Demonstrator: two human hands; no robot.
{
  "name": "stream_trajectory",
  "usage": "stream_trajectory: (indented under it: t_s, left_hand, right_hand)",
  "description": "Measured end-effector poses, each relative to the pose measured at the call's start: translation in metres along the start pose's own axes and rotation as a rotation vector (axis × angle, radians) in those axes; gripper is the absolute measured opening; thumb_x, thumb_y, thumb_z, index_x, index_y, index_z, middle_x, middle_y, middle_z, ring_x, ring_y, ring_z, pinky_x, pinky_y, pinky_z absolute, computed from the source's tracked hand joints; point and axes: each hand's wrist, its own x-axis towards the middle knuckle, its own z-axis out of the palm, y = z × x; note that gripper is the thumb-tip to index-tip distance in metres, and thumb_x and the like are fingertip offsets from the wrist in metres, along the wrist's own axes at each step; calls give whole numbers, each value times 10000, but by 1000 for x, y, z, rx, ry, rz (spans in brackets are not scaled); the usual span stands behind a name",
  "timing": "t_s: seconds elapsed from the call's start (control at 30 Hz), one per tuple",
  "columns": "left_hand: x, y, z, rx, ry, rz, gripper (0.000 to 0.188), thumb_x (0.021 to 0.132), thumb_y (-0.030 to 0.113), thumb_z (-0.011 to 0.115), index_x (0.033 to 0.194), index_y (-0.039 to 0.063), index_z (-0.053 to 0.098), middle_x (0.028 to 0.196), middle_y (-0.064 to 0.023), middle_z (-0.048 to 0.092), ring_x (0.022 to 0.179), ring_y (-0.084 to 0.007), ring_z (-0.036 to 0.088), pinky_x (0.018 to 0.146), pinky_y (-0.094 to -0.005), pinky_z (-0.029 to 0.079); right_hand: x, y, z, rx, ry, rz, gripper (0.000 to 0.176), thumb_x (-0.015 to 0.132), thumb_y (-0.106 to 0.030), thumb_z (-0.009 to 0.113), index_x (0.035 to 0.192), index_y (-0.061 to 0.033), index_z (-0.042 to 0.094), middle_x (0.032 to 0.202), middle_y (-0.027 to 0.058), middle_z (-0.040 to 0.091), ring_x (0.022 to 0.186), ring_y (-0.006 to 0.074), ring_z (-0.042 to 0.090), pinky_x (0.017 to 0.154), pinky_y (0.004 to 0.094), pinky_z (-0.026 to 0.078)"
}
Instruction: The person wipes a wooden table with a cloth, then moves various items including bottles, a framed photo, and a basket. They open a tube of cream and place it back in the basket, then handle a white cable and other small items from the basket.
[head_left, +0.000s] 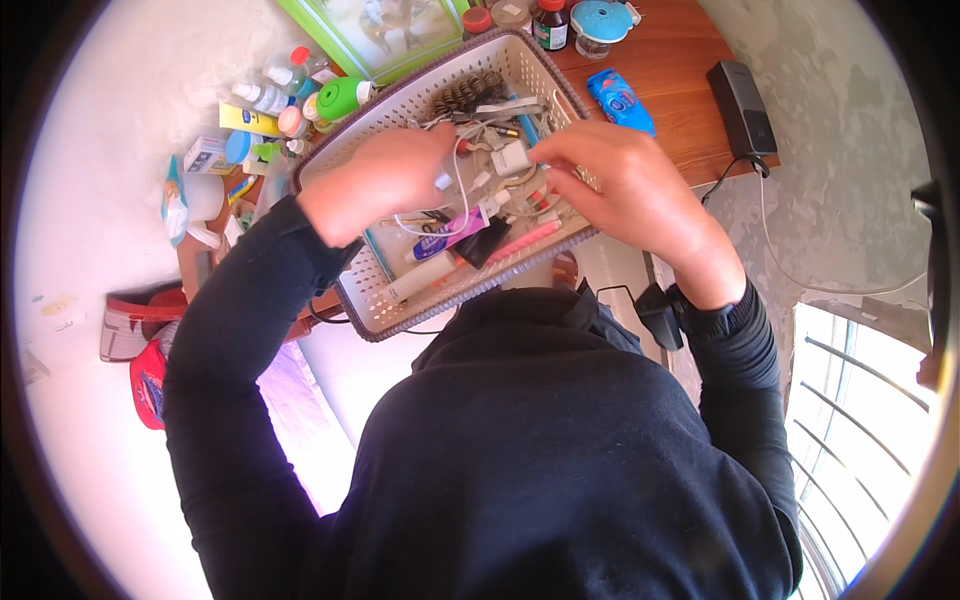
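A beige plastic basket with a purplish-brown rim holds a jumble of small things. My left hand reaches over its left part, fingers bent beside a white cable; whether it grips anything is hidden. On the right, my right hand has thumb and index finger close to a white charger plug; contact cannot be told. Below the hands lie a purple and blue tube, a white cylindrical tube, a black item and a pink stick. A brown coiled item is at the basket's back.
Bottles, a green container and a yellow tube crowd the wooden table left of the basket. A green picture frame stands behind. To the right are a blue packet, a blue-lidded jar and a black device with a cable.
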Motion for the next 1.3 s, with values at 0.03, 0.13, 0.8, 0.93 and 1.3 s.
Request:
stream_trajectory:
  t_s: [0.03, 0.13, 0.8, 0.93, 1.3]
  left_hand:
    - [-4, -9, -4, -98, 36, 8, 479, 739, 127, 697, 1187, 26, 563, 987, -168, 690, 921, -339, 667, 784, -418, 528]
    - [-24, -41, -19, -488, 68, 61, 470, 744, 90, 611, 1209, 30, 568, 1044, -103, 656, 946, -256, 638, 819, -340, 511]
    - [-94, -61, -1, -1335, 152, 404, 810, 729, 48, 621, 1483, 58, 327, 1180, -90, 579, 1182, -198, 524, 1024, -340, 395]
    - [-96, -57, -5, -1345, 168, 424, 657, 748, -30, 535, 1391, 68, 450, 1036, -24, 553, 985, -128, 542, 848, -275, 447]
    - [-57, -7, -21, -1197, 419, 599, 709, 877, 241, 727, 1490, 92, 404, 1160, -29, 603, 835, -56, 532, 664, -213, 442]
  right_hand:
    - [6, 5, 7, -134, -29, -58, 147, 830, -16, 609, 965, 26, 651, 945, 153, 678, 888, 278, 670, 770, 386, 537]
    - [18, 15, 24, -401, -228, -141, 165, 798, -31, 629, 955, 12, 650, 916, 147, 659, 861, 310, 680, 736, 421, 548]
    - [46, -18, -14, 193, -243, 285, 394, 777, -21, 683, 1152, -22, 563, 977, 79, 689, 776, 184, 673, 704, 334, 531]
    - [42, -21, -17, 850, 91, 409, 389, 877, -80, 683, 1222, 13, 530, 1008, 125, 680, 755, 158, 661, 744, 280, 531]
    - [67, -55, -39, 1183, 95, -68, 556, 991, -297, 447, 1400, 75, 384, 997, 173, 596, 688, 183, 603, 636, 326, 535]
